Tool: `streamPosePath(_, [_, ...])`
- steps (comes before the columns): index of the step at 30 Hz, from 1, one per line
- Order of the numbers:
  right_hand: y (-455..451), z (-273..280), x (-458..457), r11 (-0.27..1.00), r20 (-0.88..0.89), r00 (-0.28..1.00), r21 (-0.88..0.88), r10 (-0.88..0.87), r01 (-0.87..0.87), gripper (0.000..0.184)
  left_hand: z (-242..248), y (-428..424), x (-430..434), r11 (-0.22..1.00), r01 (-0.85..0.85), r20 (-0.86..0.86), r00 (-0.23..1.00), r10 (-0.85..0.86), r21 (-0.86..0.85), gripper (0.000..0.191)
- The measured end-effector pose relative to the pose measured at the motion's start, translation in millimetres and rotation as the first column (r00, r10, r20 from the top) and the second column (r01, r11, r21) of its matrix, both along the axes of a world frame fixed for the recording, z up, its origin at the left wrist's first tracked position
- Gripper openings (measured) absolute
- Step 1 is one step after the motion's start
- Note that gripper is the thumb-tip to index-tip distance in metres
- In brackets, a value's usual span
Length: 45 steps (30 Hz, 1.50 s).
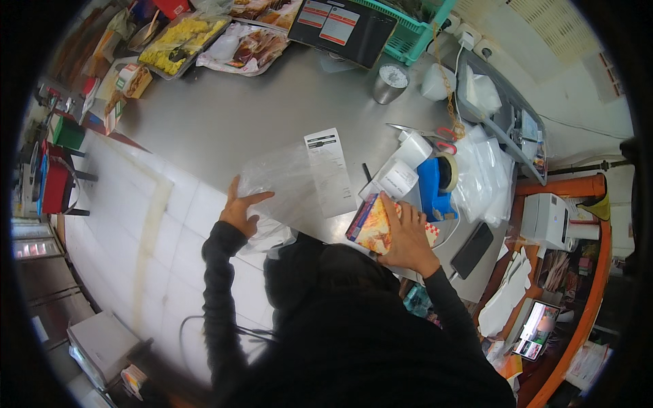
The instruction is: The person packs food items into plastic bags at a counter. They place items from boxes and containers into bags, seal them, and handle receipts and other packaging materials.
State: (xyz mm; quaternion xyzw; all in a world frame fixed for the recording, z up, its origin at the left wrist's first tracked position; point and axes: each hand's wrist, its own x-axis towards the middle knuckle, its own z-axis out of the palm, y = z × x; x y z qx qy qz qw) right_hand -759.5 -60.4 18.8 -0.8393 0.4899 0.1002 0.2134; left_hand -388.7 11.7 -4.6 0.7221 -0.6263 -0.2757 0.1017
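My right hand is shut around a small printed cardboard food box, held near the table's front edge. A clear plastic bag lies partly on the metal table, its lower part hanging over the edge. At its left side is my left hand, touching the film with two fingers spread; whether the other fingers pinch it is hard to see. A printed paper receipt rests flat on the table, beside and partly over the bag's right side.
White receipt rolls or a small printer, a blue tape dispenser, scissors and plastic bags crowd the right. A smartphone lies nearer me. Behind stand a metal cup, a tablet and a yellow-food tray.
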Motion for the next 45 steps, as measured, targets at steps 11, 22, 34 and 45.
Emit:
streamPosePath(11, [-19, 18, -14, 0.501, 0.494, -0.134, 0.865, -0.859, -0.024, 0.092, 29, -13, -46, 0.988, 0.084, -0.288, 0.95, -0.118, -0.128, 0.099])
streamPosePath(22, [-56, 32, 102, 0.902, 0.692, 0.579, -0.328, 0.431, -0.279, 0.094, 65, -15, -45, 0.923, -0.023, -0.349, 0.929, -0.122, -0.384, 0.096])
streamPosePath(34, [-27, 51, 121, 0.908, 0.503, 0.78, -0.371, 0.372, -0.193, 0.075, 101, -26, -59, 0.715, -0.261, -0.189, 0.965, 0.181, -0.649, 0.072])
streamPosePath(45, [-38, 35, 119, 0.862, 0.372, 0.898, -0.508, 0.233, -0.013, 0.077, 133, -1, -59, 0.888, -0.341, -0.632, 0.771, 0.077, -0.308, 0.018])
